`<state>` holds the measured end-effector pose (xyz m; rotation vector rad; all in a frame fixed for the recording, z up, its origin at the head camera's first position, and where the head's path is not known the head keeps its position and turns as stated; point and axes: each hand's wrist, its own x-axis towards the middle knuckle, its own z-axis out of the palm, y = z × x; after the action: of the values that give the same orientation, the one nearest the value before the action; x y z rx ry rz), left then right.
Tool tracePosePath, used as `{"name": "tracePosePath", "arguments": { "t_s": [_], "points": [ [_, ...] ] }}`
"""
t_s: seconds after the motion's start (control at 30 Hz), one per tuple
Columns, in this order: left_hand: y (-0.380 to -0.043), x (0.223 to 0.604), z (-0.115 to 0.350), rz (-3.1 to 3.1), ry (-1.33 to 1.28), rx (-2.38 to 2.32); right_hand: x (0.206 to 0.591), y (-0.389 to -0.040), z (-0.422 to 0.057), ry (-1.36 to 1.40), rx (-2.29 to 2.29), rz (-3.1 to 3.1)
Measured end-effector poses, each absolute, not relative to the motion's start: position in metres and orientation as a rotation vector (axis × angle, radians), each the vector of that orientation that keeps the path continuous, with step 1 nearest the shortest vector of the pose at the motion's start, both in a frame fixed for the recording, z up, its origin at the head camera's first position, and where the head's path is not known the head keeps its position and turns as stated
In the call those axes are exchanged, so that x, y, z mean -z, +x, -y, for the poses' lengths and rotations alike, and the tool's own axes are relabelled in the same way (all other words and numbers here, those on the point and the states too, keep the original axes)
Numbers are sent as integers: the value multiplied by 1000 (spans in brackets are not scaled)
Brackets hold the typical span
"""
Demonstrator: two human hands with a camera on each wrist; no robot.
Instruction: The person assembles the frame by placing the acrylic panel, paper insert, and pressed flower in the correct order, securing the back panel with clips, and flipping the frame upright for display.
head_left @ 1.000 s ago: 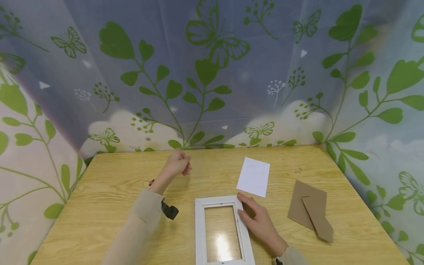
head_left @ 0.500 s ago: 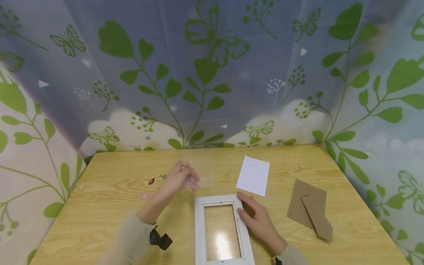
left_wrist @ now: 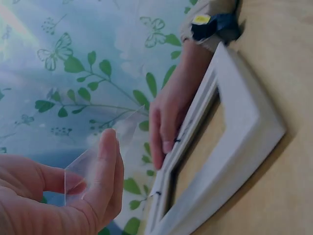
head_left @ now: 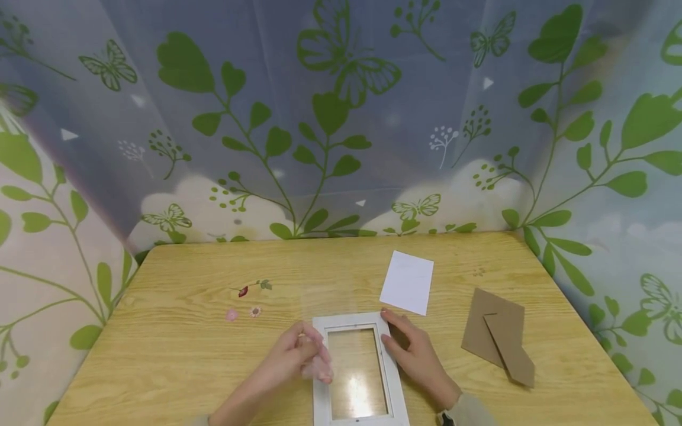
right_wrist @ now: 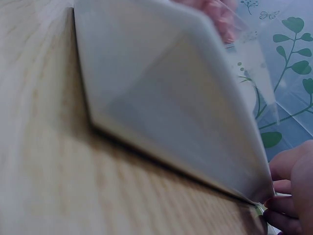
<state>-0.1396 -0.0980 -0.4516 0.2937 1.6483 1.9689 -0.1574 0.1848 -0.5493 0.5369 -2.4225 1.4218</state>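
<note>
My left hand (head_left: 298, 355) pinches a thin clear pane (left_wrist: 85, 174) between thumb and fingers, over the left side of a white picture frame (head_left: 321, 340). In the left wrist view the pane stands tilted, its pointed corner above the fingertips. Backless, the frame lies flat on the wooden table (head_left: 176, 355), which shows through its opening. My right hand (head_left: 418, 358) rests along the frame's right side, its fingertips at the upper right corner and edge. The right wrist view shows those fingers (right_wrist: 283, 205) touching the corner of the frame.
Dried flowers lie at the left: a red one on a stem (head_left: 243, 291), a pink one (head_left: 231, 315) and a small daisy-like one (head_left: 256, 311). White paper (head_left: 407, 283) lies behind the frame. A brown backing board with a stand (head_left: 492, 325) is at the right. Printed curtains (head_left: 341, 148) surround the table.
My left hand has come from the back of the table toward me, to the frame's left side, with the clear pane. The flowers it covered now show. The right hand has stayed on the frame.
</note>
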Motion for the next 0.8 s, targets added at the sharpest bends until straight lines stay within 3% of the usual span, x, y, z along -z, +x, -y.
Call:
{"name": "tracePosePath", "arguments": {
  "t_s": [0.3, 0.8],
  "points": [
    [-109, 475, 80, -1530, 221, -1982, 550, -158, -185, 523, -1428, 2419],
    [-99, 491, 64, -1477, 82, -2028, 550, -158, -185, 532, -1444, 2416]
  ]
}}
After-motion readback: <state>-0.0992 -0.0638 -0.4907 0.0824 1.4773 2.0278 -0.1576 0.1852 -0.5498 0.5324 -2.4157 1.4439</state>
